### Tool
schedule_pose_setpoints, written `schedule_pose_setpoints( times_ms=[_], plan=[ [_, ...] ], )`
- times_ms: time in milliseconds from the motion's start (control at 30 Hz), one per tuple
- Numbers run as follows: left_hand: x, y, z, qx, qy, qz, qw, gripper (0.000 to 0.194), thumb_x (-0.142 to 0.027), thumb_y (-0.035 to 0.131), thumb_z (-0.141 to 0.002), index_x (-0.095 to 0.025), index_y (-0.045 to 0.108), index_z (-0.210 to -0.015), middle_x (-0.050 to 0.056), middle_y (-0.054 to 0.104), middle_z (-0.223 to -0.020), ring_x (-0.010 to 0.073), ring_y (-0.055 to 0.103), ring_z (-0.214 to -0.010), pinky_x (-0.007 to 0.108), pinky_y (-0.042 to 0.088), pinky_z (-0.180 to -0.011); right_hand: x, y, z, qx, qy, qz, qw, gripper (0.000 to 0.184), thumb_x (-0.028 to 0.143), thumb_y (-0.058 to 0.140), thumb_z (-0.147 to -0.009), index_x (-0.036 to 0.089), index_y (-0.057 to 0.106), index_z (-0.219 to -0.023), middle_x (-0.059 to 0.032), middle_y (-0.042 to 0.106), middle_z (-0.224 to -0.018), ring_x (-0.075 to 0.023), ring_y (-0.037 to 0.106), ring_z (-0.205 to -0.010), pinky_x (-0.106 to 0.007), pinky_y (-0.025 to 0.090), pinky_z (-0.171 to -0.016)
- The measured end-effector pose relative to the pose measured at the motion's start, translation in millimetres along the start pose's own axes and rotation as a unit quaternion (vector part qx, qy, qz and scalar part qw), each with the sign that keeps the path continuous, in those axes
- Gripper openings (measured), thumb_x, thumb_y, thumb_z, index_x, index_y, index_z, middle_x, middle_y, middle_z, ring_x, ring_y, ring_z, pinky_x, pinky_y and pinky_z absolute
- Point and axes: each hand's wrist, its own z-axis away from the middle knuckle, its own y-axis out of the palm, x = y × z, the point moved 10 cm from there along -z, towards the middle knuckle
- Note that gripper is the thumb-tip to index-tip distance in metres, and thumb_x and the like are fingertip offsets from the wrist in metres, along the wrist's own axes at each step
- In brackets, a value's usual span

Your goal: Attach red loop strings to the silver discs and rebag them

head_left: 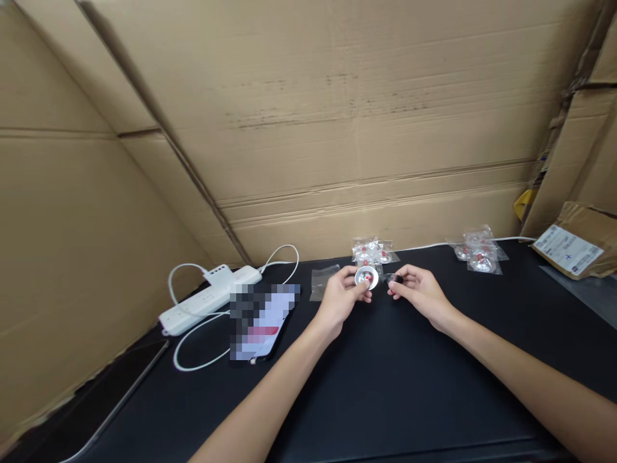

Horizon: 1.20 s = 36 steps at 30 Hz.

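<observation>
My left hand (337, 294) is closed on a shallow round silver dish-like piece (365, 276) with a pale rim and a red spot at its middle. The thumb presses on its face. Beside it, my right hand (421, 292) pinches a small dark round piece (396, 279) with some red below it; its exact kind is too small to make out. The two pieces are close together, above the black tabletop (385, 386). Just behind my left hand lie clear bags (373, 249) holding shiny pieces with red centres. A flat clear bag (320, 281) lies to its left.
More bagged silver-and-red pieces (482, 254) lie at the back right, near a labelled brown package (578, 241). On the left are a white power strip (207, 302), looped white cables and a phone (267, 321). Cardboard walls (337, 128) enclose the table's back and sides.
</observation>
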Motion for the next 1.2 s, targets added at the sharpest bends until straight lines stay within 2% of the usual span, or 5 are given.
schedule_pose_setpoints(
  times_ms=[200,367,533,800,1200],
  plan=[
    [-1,-2.5,-3,0.006,0.012,-0.046,0.999,0.021,-0.025,0.071,-0.072,-0.014,0.06,-0.086,0.002,0.063,-0.071,0.0127,0.059,-0.057,0.027,0.049,-0.056,37,6,10,0.02,-0.183,0.299,0.936,0.004,0.015,0.058,-0.083,0.019,0.059,-0.084,-0.002,0.063,-0.082,-0.016,0.06,-0.075,-0.03,0.047,-0.071],
    [-7,0.7,-2,0.024,0.087,-0.277,0.957,0.009,-0.023,0.06,-0.08,-0.016,0.063,-0.086,0.001,0.065,-0.071,0.0127,0.057,-0.059,0.024,0.042,-0.057,31,14,12,0.084,-0.205,0.442,0.869,0.012,0.008,0.058,-0.081,0.02,0.059,-0.081,-0.0019,0.063,-0.081,-0.0178,0.055,-0.082,-0.031,0.042,-0.077],
    [-15,8.9,5,0.02,0.147,-0.458,0.876,0.012,-0.017,0.052,-0.085,-0.018,0.063,-0.09,0.0,0.061,-0.067,0.0145,0.054,-0.06,0.026,0.039,-0.06,30,18,13,0.115,-0.19,0.448,0.866,0.004,0.02,0.065,-0.081,0.019,0.062,-0.078,-0.0029,0.063,-0.08,-0.0184,0.054,-0.081,-0.031,0.041,-0.075],
    [-28,17.5,14,0.011,0.247,-0.567,0.786,0.03,-0.014,0.055,-0.085,-0.021,0.061,-0.113,0.008,0.057,-0.105,0.0247,0.051,-0.102,0.037,0.044,-0.088,28,12,9,0.105,-0.185,0.434,0.876,0.018,0.015,0.053,-0.09,0.022,0.07,-0.088,-0.004,0.066,-0.086,-0.0188,0.056,-0.084,-0.032,0.042,-0.078],
    [-16,20.0,8,0.084,0.219,-0.506,0.83,0.022,-0.002,0.042,-0.084,-0.018,0.054,-0.075,0.003,0.059,-0.078,0.0166,0.056,-0.072,0.029,0.043,-0.07,16,10,5,0.112,-0.131,0.447,0.878,0.018,0.005,0.052,-0.083,0.018,0.061,-0.072,-0.0038,0.06,-0.077,-0.0157,0.057,-0.074,-0.026,0.042,-0.069]
  ],
)
